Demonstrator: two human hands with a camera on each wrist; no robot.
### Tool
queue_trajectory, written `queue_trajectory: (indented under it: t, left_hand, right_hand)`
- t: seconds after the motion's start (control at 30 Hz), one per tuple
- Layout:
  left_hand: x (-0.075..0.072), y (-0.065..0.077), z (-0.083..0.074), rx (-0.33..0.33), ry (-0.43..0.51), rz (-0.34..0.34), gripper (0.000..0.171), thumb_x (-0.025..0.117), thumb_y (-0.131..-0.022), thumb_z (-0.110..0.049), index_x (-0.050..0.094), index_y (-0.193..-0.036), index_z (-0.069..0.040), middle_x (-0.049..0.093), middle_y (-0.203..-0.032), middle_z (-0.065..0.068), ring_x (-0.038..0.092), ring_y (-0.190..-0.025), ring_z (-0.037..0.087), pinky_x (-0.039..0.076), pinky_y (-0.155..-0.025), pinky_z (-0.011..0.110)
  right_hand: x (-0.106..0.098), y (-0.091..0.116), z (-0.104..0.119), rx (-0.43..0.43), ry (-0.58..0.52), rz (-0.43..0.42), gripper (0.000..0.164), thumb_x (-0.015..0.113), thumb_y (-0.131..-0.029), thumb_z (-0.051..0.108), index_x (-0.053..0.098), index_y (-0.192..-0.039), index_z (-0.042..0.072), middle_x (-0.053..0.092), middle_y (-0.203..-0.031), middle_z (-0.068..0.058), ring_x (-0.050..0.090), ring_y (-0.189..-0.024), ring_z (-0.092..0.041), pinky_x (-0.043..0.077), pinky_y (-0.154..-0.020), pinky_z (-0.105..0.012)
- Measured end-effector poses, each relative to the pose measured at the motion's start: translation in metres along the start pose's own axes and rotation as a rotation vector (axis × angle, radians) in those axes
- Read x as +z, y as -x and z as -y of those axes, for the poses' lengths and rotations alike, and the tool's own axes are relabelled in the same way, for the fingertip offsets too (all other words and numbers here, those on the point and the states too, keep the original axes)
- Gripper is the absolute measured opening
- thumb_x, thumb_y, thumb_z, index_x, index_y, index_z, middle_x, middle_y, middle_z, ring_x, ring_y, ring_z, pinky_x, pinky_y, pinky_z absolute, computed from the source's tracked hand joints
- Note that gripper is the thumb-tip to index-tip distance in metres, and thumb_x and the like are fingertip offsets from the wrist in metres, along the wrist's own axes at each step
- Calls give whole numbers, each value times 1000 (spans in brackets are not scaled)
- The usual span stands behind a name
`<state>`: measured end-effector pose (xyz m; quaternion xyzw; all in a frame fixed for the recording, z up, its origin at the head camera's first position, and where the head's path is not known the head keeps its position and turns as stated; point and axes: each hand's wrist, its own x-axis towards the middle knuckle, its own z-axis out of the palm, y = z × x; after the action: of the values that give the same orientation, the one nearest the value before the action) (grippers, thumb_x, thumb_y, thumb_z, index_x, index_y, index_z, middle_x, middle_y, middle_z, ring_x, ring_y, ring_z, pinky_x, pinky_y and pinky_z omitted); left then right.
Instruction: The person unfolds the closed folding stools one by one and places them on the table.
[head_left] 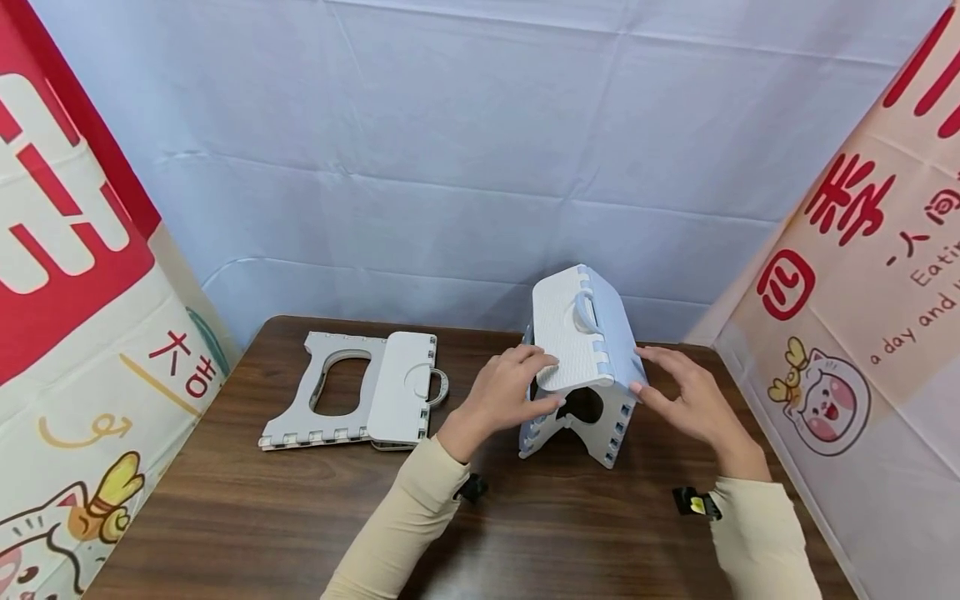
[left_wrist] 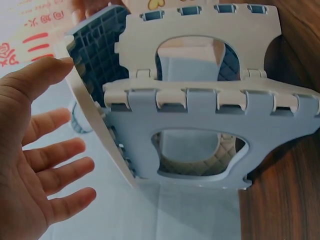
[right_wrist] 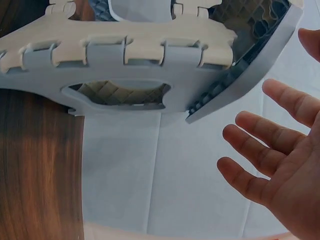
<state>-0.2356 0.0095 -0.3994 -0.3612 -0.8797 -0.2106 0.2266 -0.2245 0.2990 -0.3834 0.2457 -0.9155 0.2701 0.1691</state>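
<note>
A white and light-blue folding step stool (head_left: 566,342) stands on the table, its two seat halves raised into a peak with the carry handle (head_left: 587,312) near the ridge. My left hand (head_left: 504,390) is beside the white half, fingers spread and thumb right at the edge. On the other side my right hand (head_left: 688,398) is spread along the blue half, fingertips close to its edge. The left wrist view shows the left palm (left_wrist: 20,160) facing the panel, fingers uncurled. Likewise, the right fingers (right_wrist: 257,150) look loosely straight beside the blue panel.
A second folding stool (head_left: 390,383), grey and white, lies flat on the left of the brown wooden table (head_left: 300,517). Its round handle (head_left: 441,388) points right. A pale cloth (head_left: 420,167) hangs behind, with printed banners (head_left: 855,333) at the sides.
</note>
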Motion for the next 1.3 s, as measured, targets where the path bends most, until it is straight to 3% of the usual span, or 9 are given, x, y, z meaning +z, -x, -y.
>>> queue_trajectory:
  t: [0.17,0.63,0.93,1.3]
  left_hand:
    - [3,-5,-4,63,70,-45,43,72,-80,-38,64,-114,-12,58,-113,8,57,-98,21,47,-76,36]
    - [15,-12,-11,108,169,-51,41,71,-83,-32,62,-116,-10,54,-116,10,53,-100,20,45,-81,29]
    - [17,-9,-13,100,154,-60,31,63,-90,-24,61,-118,-9,55,-115,9,54,-101,18,46,-82,25]
    - [17,-11,-15,111,109,-59,31,61,-92,-22,60,-119,-9,54,-117,11,54,-104,20,45,-85,26]
  right_hand:
    - [3,-7,5,-16,-23,-3,47,68,-83,19,56,-125,1,51,-125,-21,46,-114,-40,37,-85,-60]
    - [12,-25,12,-14,-96,46,45,60,-91,20,51,-132,3,46,-132,-22,41,-120,-42,35,-88,-59]
    - [15,-28,18,67,-126,62,45,59,-92,24,53,-130,1,45,-133,-22,41,-120,-44,38,-88,-58]
    - [11,-32,23,145,-124,79,46,61,-90,28,56,-127,2,47,-132,-20,43,-118,-42,40,-87,-56]
